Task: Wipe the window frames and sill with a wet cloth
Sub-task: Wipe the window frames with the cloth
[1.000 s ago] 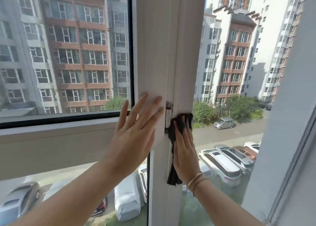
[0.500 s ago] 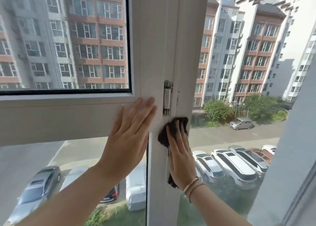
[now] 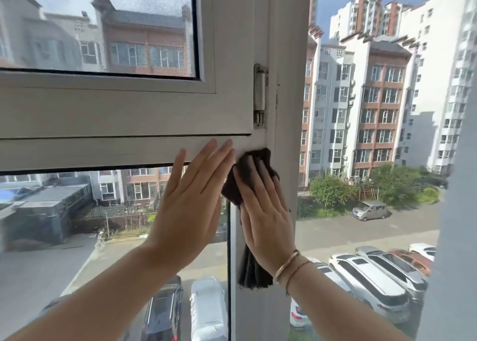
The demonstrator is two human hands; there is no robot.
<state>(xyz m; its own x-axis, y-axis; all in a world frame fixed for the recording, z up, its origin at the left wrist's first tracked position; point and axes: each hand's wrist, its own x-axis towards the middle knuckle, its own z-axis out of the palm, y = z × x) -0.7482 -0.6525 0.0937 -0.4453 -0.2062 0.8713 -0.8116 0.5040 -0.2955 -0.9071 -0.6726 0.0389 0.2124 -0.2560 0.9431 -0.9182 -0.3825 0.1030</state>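
Here, right hand point(image 3: 265, 219) flat, fingers spread, pressing dark cloth point(image 3: 254, 271) against white frame post point(image 3: 284, 108); left hand point(image 3: 188, 206) open, palm flat on glass and crossbar point(image 3: 103, 149)

Your two forearms come into the picture bare from the lower edge, with no sleeve showing on either. Your left hand point(image 3: 188, 209) wears nothing: no ring, no watch, no glove. Your right hand point(image 3: 265, 219) is bare as well, and its fingers show no rings. On your right wrist you wear two bracelets point(image 3: 289, 267) side by side: the one nearer the hand is a broader, smooth, rose-gold coloured bangle, and the one just behind it is a thinner band of a like warm metal tone. What can be seen of your nails is short and unpainted.
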